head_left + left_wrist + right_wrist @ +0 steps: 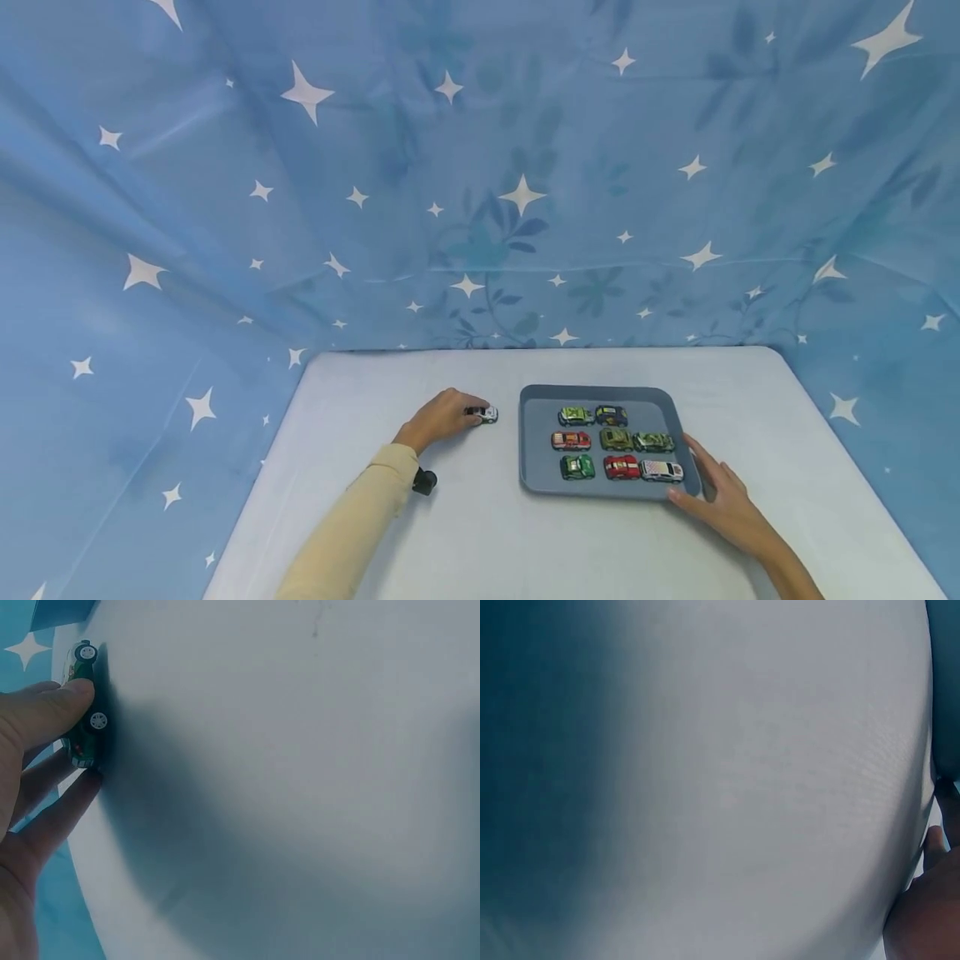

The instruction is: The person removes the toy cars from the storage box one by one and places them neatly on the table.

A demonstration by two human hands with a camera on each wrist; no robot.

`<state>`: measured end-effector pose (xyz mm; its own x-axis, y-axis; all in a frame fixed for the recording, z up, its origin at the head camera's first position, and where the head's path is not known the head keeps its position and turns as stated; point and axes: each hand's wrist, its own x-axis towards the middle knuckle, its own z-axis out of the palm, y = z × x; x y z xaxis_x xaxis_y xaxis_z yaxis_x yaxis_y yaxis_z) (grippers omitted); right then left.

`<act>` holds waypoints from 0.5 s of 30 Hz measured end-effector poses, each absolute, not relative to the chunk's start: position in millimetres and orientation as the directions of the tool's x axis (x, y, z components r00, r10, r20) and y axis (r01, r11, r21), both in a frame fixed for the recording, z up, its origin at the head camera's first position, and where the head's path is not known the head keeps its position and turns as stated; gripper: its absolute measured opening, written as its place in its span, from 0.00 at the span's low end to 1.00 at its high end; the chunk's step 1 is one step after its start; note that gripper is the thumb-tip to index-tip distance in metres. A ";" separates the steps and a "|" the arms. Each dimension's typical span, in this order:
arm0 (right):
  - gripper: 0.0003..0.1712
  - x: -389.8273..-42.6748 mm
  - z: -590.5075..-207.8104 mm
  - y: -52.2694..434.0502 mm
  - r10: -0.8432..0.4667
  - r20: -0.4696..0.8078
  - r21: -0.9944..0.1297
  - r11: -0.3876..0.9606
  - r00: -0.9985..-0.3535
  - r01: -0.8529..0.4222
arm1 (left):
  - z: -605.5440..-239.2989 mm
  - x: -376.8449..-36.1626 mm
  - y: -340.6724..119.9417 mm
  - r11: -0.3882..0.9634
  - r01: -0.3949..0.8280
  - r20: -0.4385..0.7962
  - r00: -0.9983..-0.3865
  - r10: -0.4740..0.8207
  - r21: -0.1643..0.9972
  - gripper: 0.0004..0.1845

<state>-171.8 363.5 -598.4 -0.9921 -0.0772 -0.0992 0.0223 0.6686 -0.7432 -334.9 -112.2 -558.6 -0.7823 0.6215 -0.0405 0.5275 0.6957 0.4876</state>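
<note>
Star-printed blue cloth backs a pale table (525, 542). At nine o'clock of the grey tray (534, 450), our left hand (442, 419) pinches a small toy car (487, 414) standing on the table. Our right hand (723, 500), fingers straight, touches the tray's four-o'clock corner. Eight toy cars (617, 440) sit in the tray.

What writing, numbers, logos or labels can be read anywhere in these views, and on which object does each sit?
None can be read.
Toy car pinched by the left hand: light and dark paint only, any marking too small and blurred.
Eight toy cars on the tray, which the right hand touches: stripes and patterns, no legible text.
Blue backdrop: white stars and leaf prints, no words.
</note>
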 end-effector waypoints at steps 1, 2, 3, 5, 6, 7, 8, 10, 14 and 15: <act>0.59 -171.5 -599.2 363.2 -0.077 -0.103 -0.744 0.668 -0.992 0.025 | -559.8 -335.0 -111.9 0.694 0.534 -0.035 -0.780 0.625 0.482 0.17; 0.59 -171.0 -599.5 363.1 -0.076 -0.104 -0.743 0.668 -0.992 0.027 | -560.9 -335.4 -111.5 0.690 0.545 -0.029 -0.775 0.631 0.476 0.16; 0.59 -170.7 -599.6 363.1 -0.074 -0.110 -0.746 0.665 -0.991 0.034 | -561.6 -335.6 -110.9 0.688 0.551 -0.028 -0.771 0.637 0.472 0.17; 0.59 -171.0 -599.7 363.3 -0.070 -0.114 -0.745 0.666 -0.991 0.039 | -562.7 -336.3 -109.6 0.691 0.565 -0.020 -0.768 0.640 0.452 0.17; 0.59 -171.3 -599.5 363.3 -0.065 -0.118 -0.743 0.668 -0.991 0.044 | -563.1 -336.8 -109.0 0.693 0.570 -0.017 -0.767 0.642 0.441 0.17; 0.60 -171.5 -599.2 363.2 -0.063 -0.118 -0.741 0.670 -0.991 0.046 | -563.5 -337.0 -108.4 0.693 0.577 -0.009 -0.766 0.643 0.431 0.17; 0.60 -171.7 -599.0 363.0 -0.062 -0.118 -0.741 0.670 -0.991 0.046 | -563.8 -337.2 -108.0 0.698 0.578 -0.010 -0.767 0.642 0.422 0.17; 0.59 -171.6 -599.1 362.8 -0.064 -0.119 -0.736 0.675 -0.991 0.045 | -565.0 -337.1 -107.2 0.705 0.584 -0.012 -0.766 0.642 0.402 0.17; 0.60 -172.0 -598.7 361.9 -0.059 -0.130 -0.736 0.675 -0.990 0.056 | -567.4 -337.3 -105.5 0.704 0.606 -0.001 -0.758 0.652 0.370 0.17; 0.60 -172.4 -598.5 361.6 -0.058 -0.132 -0.737 0.674 -0.990 0.059 | -567.7 -337.3 -105.2 0.705 0.608 0.004 -0.758 0.652 0.365 0.17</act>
<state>-172.4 361.6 -598.5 -0.9896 -0.0575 -0.1321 0.0592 0.6737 -0.7367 -337.3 -105.2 -567.7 -0.7580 0.6522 0.0041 0.6083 0.7047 0.3651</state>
